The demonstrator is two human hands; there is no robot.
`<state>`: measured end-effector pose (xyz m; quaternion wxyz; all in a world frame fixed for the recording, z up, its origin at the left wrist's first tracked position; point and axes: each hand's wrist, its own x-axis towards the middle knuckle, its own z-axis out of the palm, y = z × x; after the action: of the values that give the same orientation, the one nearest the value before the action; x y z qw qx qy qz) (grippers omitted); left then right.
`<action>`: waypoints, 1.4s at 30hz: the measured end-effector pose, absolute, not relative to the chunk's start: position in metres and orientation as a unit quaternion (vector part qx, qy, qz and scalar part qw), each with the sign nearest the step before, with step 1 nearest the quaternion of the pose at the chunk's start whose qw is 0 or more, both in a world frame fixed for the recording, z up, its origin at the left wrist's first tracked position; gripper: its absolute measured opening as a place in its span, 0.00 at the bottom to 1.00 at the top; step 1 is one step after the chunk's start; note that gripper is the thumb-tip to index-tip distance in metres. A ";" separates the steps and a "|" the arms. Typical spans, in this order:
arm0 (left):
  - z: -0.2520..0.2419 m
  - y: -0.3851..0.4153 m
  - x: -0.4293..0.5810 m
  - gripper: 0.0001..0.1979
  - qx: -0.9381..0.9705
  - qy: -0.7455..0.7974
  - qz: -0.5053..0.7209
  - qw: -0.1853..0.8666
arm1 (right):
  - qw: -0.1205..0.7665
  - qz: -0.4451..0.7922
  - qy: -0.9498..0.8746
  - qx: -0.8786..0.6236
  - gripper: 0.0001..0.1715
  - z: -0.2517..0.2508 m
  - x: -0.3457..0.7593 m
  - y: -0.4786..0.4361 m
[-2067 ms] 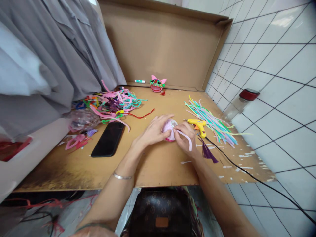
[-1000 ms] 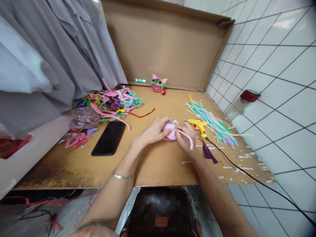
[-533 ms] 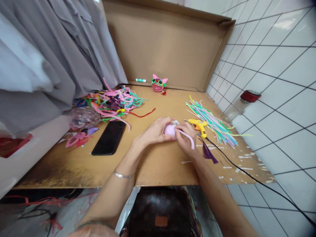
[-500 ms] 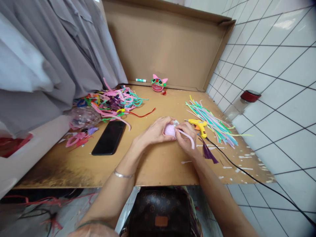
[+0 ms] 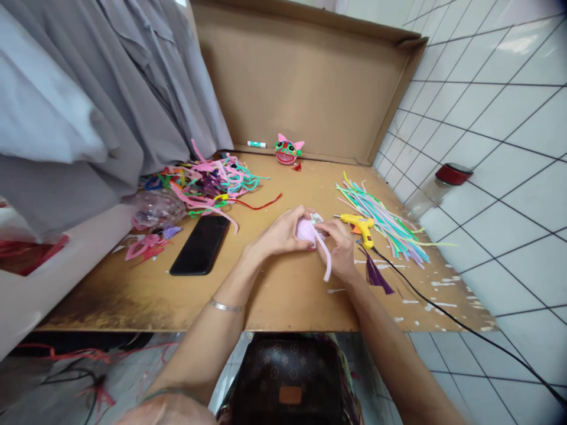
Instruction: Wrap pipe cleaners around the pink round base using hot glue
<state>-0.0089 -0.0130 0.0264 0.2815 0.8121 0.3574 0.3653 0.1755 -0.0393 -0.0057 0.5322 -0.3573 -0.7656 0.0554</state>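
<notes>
My left hand (image 5: 283,231) is curled around a small round piece (image 5: 305,230) covered in rows of lilac pipe cleaner, with a pale, whitish part at its far right side. Against the right side of that piece, the fingers of my right hand (image 5: 340,243) are closed in a pinch on a lilac pipe cleaner (image 5: 326,262). Its loose end hangs down toward me in front of the right palm. Just right of this hand lies a yellow hot glue gun (image 5: 363,226), its nozzle pointing left. The underside of the round piece is hidden by my fingers.
A purple tassel (image 5: 377,276) and a bundle of pastel pipe cleaners (image 5: 385,218) lie right, near a red-lidded jar (image 5: 436,192). Left are a black phone (image 5: 199,247) and tangled pipe cleaners (image 5: 217,177). A pink-eared animal head (image 5: 287,154) stands behind. The glue gun's cord (image 5: 443,310) runs off right.
The loose end of the lilac pipe cleaner has swung left and now points more steeply downward. Both hands stay at the round piece. The whole view has shifted slightly.
</notes>
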 end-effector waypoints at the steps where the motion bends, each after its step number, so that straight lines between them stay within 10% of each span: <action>1: 0.026 -0.013 -0.009 0.23 0.809 0.356 0.368 0.288 | 0.534 0.055 -0.761 -0.363 0.13 -0.006 0.175 -0.040; 24: 0.024 -0.012 -0.007 0.33 0.811 0.384 0.355 0.261 | 0.517 0.294 -0.676 -0.435 0.35 -0.021 0.178 -0.025; 42: 0.005 -0.002 0.000 0.33 0.729 0.377 0.449 0.353 | 0.575 0.444 -0.557 -0.402 0.34 -0.014 0.179 -0.025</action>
<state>0.0000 -0.0020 0.0047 0.3528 0.7293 0.3766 0.4493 0.1793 -0.0247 -0.0136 0.5746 -0.4020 -0.5575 0.4443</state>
